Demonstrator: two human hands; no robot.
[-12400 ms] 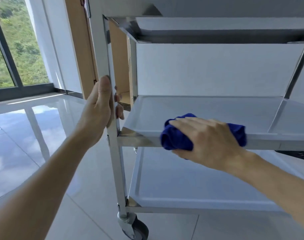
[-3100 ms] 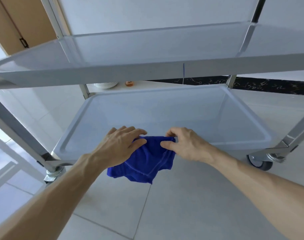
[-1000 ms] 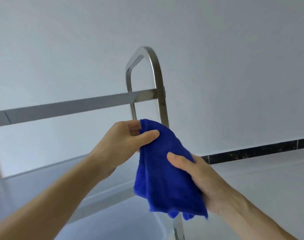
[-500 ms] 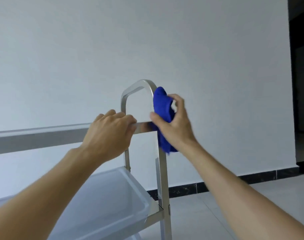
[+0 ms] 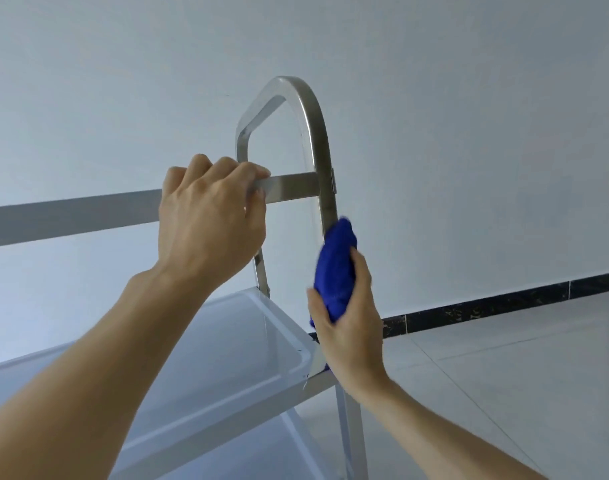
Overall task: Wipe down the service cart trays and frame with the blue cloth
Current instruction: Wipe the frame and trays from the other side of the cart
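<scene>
Her right hand (image 5: 348,327) gripped the blue cloth (image 5: 334,271) around the upright post (image 5: 325,161), whose length ran vertically; left hand (image 5: 209,220) clasped the crossbar (image 5: 289,188).

Left hand (image 5: 209,223) grips the horizontal side rail (image 5: 71,213) of the steel service cart, fingers curled over its top edge just beside the arched handle loop (image 5: 296,95). Right hand (image 5: 348,320) holds the bunched blue cloth (image 5: 334,268) against the near upright post (image 5: 327,206) of that loop, below the rail joint and above the corner of the top tray (image 5: 226,358) (cloth edge blurred). White wall (image 5: 469,133), dark skirting (image 5: 503,306) and pale tiled floor (image 5: 503,393) lie behind.
</scene>
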